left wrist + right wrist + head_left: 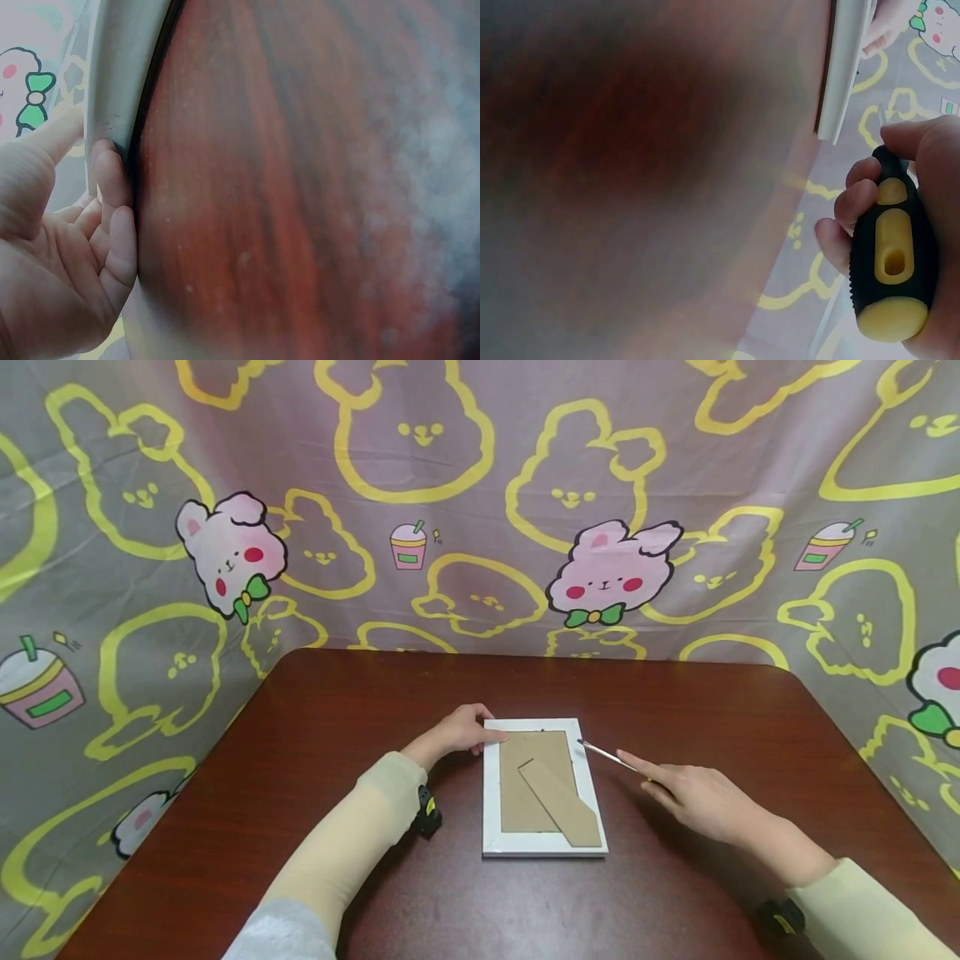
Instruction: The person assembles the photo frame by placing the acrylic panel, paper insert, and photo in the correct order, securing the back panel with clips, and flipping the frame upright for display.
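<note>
A white picture frame (492, 793) lies face down on the table, its brown backing board (517, 806) and slanted stand flap (562, 806) showing. My left hand (467, 731) grips the frame by its upper left edge, thumb over the top. In the left wrist view, fingers (114, 176) press against the frame's side (124, 67). My right hand (705, 797) holds a screwdriver, whose black and yellow handle (892, 240) shows in the right wrist view. The screwdriver's shaft (609, 755) points left, with its dark tip at the frame's upper right edge; contact is hard to tell.
The dark reddish-brown table (360, 693) reaches back to a patterned cloth (480, 527) hung behind and along the sides. A black device (427, 810) is strapped to the left wrist, another (783, 916) to the right.
</note>
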Motion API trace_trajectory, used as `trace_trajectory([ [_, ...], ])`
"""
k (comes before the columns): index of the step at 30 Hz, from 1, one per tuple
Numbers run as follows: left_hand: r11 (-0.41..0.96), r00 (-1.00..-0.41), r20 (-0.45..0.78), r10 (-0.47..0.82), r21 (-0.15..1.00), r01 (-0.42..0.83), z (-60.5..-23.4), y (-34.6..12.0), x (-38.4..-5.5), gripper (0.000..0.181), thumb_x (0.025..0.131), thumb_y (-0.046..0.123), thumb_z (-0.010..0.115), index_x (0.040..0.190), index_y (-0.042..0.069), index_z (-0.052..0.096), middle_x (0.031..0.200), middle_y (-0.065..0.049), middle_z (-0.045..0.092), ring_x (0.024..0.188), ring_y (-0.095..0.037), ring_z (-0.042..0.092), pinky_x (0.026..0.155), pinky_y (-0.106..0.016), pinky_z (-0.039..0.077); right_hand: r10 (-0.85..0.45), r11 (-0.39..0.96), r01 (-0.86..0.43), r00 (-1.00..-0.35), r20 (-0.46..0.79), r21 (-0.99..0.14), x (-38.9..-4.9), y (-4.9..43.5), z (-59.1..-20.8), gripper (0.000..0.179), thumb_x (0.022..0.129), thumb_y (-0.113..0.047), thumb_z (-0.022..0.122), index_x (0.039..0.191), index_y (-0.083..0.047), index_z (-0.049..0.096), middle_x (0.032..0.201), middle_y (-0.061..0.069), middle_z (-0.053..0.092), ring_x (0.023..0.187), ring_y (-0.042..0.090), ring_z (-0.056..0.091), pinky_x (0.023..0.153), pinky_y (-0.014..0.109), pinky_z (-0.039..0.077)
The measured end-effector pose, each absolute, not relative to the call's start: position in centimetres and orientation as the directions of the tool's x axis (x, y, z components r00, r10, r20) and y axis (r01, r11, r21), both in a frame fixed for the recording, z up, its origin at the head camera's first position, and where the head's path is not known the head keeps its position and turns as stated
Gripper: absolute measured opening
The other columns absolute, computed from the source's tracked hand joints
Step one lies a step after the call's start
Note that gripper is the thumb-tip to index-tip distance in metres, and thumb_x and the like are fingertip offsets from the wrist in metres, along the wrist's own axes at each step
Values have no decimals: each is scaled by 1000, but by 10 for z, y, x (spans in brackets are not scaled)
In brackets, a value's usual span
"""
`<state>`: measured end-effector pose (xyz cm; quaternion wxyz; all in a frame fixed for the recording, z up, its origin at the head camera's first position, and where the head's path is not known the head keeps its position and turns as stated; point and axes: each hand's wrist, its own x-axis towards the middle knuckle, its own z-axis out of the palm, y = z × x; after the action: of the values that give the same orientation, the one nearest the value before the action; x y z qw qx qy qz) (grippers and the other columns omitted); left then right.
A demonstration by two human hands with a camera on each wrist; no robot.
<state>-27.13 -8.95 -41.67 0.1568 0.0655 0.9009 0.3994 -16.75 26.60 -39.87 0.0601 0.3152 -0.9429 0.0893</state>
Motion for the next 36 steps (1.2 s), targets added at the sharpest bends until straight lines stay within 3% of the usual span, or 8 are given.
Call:
trace_trajectory([
  [4, 669, -942, -233, 241, 743, -12, -417, -90, -271, 36, 85, 31, 77, 103, 6, 58, 69, -7, 57, 57, -17, 55, 55, -27, 44, -589, 785, -601, -799, 124, -151, -164, 264, -400, 56, 94, -18, 64, 146, -25, 45, 110, 3, 70, 66, 5, 53, 61, 34, 48],
  [8, 672, -941, -239, 242, 741, -15, -417, -89, -271, 35, 86, 31, 76, 103, 6, 58, 70, -7, 57, 58, -17, 55, 54, -27, 44, -586, 789, -590, -807, 77, -171, -162, 263, -398, 58, 95, -17, 63, 147, -28, 42, 89, -6, 68, 58, 3, 42, 56, 28, 41],
  [13, 682, -939, -251, 237, 731, -23, -416, -88, -271, 33, 86, 30, 76, 102, 7, 57, 70, -7, 57, 58, -17, 54, 54, -27, 43, -595, 784, -592, -802, 47, -188, -161, 264, -399, 58, 95, -17, 63, 147, -30, 42, 62, -18, 43, 51, 3, 34, 52, 25, 35],
  [21, 677, -935, -255, 248, 735, -21, -418, -88, -274, 34, 86, 29, 76, 102, 7, 56, 69, -6, 55, 56, -16, 52, 53, -26, 42, -622, 761, -617, -782, 46, -199, -160, 264, -403, 59, 94, -15, 64, 147, -29, 43, 59, -19, 36, 48, 1, 26, 49, 24, 31],
  [28, 682, -935, -251, 249, 731, -14, -417, -88, -273, 34, 87, 30, 75, 102, 7, 56, 68, -7, 55, 56, -16, 52, 54, -26, 41, -639, 744, -637, -766, 63, -200, -161, 265, -405, 58, 94, -15, 64, 146, -30, 45, 66, -15, 53, 50, 1, 31, 51, 25, 34],
  [30, 680, -935, -251, 249, 733, -15, -416, -88, -273, 34, 87, 30, 75, 102, 7, 56, 68, -7, 55, 56, -16, 52, 53, -26, 41, -642, 742, -640, -764, 62, -201, -161, 265, -405, 58, 94, -15, 64, 146, -30, 45, 64, -16, 52, 50, 1, 31, 51, 25, 34],
  [32, 675, -935, -251, 251, 737, -17, -415, -87, -274, 33, 87, 29, 75, 101, 7, 55, 68, -6, 55, 55, -16, 52, 53, -26, 41, -638, 747, -633, -768, 51, -203, -161, 264, -405, 58, 94, -16, 64, 147, -30, 44, 58, -18, 40, 49, 2, 30, 50, 24, 33],
  [36, 673, -935, -248, 253, 739, -14, -415, -87, -274, 33, 87, 28, 75, 101, 7, 55, 69, -6, 55, 55, -16, 52, 52, -26, 41, -629, 754, -619, -777, 34, -220, -160, 264, -404, 57, 95, -16, 63, 147, -30, 44, 58, -19, 37, 50, 2, 31, 51, 25, 34],
])
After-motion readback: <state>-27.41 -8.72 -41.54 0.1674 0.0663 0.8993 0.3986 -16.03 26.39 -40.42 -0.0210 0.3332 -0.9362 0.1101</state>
